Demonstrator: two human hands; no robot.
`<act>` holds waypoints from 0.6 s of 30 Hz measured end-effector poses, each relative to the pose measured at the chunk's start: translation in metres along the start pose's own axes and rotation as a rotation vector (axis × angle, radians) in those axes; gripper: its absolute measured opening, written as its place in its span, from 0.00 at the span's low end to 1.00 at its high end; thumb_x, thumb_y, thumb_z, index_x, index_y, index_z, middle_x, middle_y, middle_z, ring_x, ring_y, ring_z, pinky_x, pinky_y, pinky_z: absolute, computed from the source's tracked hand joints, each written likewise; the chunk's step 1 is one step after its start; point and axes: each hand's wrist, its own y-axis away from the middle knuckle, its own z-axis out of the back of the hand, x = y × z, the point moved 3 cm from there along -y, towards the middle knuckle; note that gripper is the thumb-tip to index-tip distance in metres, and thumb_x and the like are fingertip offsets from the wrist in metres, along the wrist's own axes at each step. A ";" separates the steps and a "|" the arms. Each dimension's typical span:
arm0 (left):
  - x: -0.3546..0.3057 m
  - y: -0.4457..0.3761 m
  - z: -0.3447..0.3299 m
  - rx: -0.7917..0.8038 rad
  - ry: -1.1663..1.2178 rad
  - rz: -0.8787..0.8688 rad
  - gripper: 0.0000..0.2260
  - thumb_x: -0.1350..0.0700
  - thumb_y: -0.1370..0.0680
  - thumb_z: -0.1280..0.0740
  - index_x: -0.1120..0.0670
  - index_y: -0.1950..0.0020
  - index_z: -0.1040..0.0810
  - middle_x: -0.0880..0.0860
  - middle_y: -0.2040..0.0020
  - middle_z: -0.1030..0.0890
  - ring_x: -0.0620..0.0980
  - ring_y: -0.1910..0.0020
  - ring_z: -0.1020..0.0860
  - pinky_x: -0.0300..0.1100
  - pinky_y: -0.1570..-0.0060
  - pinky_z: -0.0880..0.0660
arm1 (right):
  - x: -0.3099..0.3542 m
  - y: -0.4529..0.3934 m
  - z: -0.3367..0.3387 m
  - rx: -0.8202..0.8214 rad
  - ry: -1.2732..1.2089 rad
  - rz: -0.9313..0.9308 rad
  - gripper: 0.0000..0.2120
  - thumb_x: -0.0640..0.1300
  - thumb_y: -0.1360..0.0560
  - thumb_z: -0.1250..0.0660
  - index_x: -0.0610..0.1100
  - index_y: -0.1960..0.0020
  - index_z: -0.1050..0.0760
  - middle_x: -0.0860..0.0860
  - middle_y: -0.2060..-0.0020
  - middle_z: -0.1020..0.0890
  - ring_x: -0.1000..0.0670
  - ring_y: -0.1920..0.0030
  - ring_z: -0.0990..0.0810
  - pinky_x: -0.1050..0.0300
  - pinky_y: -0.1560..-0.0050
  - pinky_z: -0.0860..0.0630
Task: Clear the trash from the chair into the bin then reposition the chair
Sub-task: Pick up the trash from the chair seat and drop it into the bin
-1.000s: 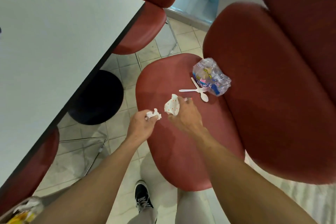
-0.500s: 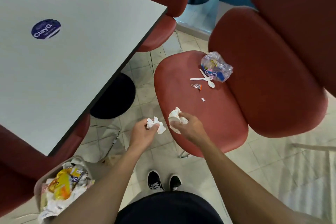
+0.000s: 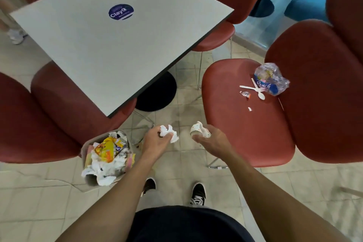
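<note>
Hands both extended forward over the floor, between bin and chair. Left hand (image 3: 155,141): fingers clamped on a crumpled white napkin (image 3: 168,133), just right of the bin (image 3: 107,157), which is heaped with wrappers and tissue. Right hand (image 3: 211,140): fingers curled round a dotted paper wad (image 3: 200,129), at the front-left edge of the red chair (image 3: 247,124). On the seat: plastic bag (image 3: 272,78), white fork (image 3: 252,88), white spoon (image 3: 258,92), small scraps. Grey surface (image 3: 110,45) stands behind the bin.

Bin (image 3: 86,155) rim mostly hidden — trash-heaped (small scraps (image 3: 245,94) unidentifiable).
</note>
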 end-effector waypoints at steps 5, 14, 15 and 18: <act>0.049 0.001 0.070 -0.054 0.011 0.054 0.02 0.57 0.27 0.30 0.51 0.57 0.22 0.45 0.61 0.20 0.45 0.60 0.23 0.32 0.65 0.30 | 0.034 0.004 -0.070 0.079 0.123 0.086 0.22 0.52 0.29 0.30 0.50 0.37 0.29 0.53 0.51 0.21 0.57 0.57 0.23 0.65 0.62 0.27; 0.160 -0.023 0.198 -0.145 -0.041 0.231 0.13 0.56 0.28 0.29 0.56 0.44 0.21 0.47 0.50 0.19 0.52 0.49 0.22 0.38 0.56 0.32 | 0.066 0.004 -0.221 0.207 0.288 0.009 0.37 0.55 0.30 0.28 0.47 0.26 0.38 0.45 0.33 0.27 0.45 0.37 0.26 0.55 0.41 0.28; 0.170 -0.027 0.207 -0.149 -0.045 0.262 0.18 0.56 0.28 0.29 0.55 0.39 0.23 0.49 0.44 0.20 0.52 0.45 0.22 0.38 0.53 0.31 | 0.065 0.006 -0.236 0.209 0.275 -0.015 0.37 0.55 0.31 0.28 0.48 0.27 0.38 0.45 0.34 0.27 0.45 0.38 0.25 0.53 0.40 0.27; 0.199 -0.041 0.224 -0.125 -0.043 0.329 0.15 0.55 0.27 0.28 0.55 0.42 0.25 0.51 0.50 0.20 0.54 0.45 0.22 0.38 0.57 0.32 | 0.056 0.007 -0.277 0.189 0.199 -0.038 0.34 0.62 0.34 0.29 0.55 0.32 0.35 0.49 0.40 0.23 0.45 0.41 0.23 0.48 0.42 0.24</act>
